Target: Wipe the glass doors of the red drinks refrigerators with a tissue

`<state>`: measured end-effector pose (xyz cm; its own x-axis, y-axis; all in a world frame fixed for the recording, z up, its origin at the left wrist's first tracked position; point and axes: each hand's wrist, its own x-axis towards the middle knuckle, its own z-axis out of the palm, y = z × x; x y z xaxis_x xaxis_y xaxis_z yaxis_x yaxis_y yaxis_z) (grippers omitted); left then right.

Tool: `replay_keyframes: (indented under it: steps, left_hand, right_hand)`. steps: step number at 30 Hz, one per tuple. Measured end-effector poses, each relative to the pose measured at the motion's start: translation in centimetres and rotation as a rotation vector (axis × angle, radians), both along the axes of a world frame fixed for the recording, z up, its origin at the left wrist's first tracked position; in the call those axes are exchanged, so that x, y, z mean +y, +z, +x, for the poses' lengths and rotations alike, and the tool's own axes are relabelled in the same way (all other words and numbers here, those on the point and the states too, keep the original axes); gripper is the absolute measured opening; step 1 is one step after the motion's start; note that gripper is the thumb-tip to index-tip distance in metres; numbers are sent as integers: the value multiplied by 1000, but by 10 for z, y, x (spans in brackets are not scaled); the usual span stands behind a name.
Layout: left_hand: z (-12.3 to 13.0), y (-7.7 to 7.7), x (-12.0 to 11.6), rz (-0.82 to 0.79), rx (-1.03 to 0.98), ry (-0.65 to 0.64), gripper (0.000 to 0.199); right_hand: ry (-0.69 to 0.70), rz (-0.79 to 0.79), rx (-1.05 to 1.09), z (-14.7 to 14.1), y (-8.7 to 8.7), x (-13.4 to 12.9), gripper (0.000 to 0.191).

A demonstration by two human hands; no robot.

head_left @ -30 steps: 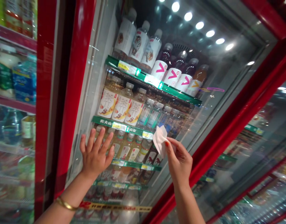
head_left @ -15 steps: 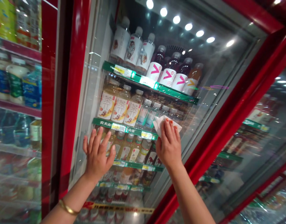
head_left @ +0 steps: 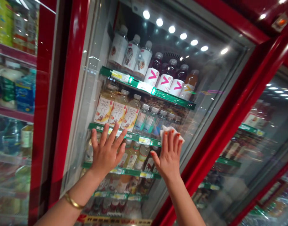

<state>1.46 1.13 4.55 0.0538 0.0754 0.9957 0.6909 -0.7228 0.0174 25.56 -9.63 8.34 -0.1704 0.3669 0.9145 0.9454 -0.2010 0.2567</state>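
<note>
White tissue (head_left: 167,128) lies under right hand's (head_left: 169,161) fingertips against glass door (head_left: 203,108), long axis across fingers. Right hand nearer, flat, unclenched; left hand (head_left: 105,157) spread, empty.

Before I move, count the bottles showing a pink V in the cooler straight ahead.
3, side by side on the top shelf: left bottle, middle bottle and right bottle, which stands beside an orange-V bottle. More may be hidden behind.
</note>
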Motion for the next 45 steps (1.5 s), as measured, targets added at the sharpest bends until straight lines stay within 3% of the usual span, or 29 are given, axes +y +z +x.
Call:
replay_keyframes:
  steps: [3, 7, 10, 14, 17, 21, 24, 26, 28, 31, 34, 36, 38, 41, 43, 45]
  left_hand:
    - [0, -1, -2, 14, -10, -7, 80]
    - [-9, 5, -5, 10, -25, -19, 76]
    - [-20, 13, -1, 26, -25, 3, 77]
    - [-27, 21, 9, 21, 17, 59, 85]
    - [-26, 21, 13, 4, 53, 67, 92]
    - [-26, 19, 13, -1, 45, 64, 92]
    - [-27, 18, 13, 15, 55, 62, 88]
    - [-28, 18, 13, 21, 53, 59, 85]
    - [-28, 17, 14, 25, 47, 56, 84]
    - [-26, 16, 15, 38, 37, 53, 84]
    - [-25, 16, 15, 38, 31, 57, 84]
    - [-25, 17, 13, 40, 34, 57, 83]
    - [-28, 18, 11, 43, 31, 58, 82]
    - [-38, 18, 10, 33, 37, 69, 78]
    - [-44, 16, 12, 31, 44, 78, 77]
    - [-49, 12, 16, 44, 49, 90, 76]
  right_hand:
    - [-29, 147, 132, 12, 16, 3, 94]
    - [27, 57, 50, -7, 34, 17, 103]
    - [30, 16, -34, -18, 25, 18, 104]
    - [-35, 4, -5, -7, 16, 8, 94]
    - [-91, 17, 53, -2, 32, 8, 92]
    - [-123, 36, 87, -22, 52, 19, 99]
    - [-68, -36, -18, -29, 38, 19, 109]
    - [-6, -88, -118, -14, 23, 11, 106]
    - [20, -64, -74, 12, 20, 0, 99]
    - [16, 106, 231, 40, 47, -8, 90]
    - [44, 152, 291, 19, 76, 4, 90]
    - [72, 61, 149, -15, 71, 17, 100]
    - [123, -50, -50, -42, 48, 25, 110]
    - [182, -129, -275, -47, 12, 21, 104]
    - [147, -87, -228, -31, 15, 13, 96]
    - [92, -11, -83, -18, 41, 11, 92]
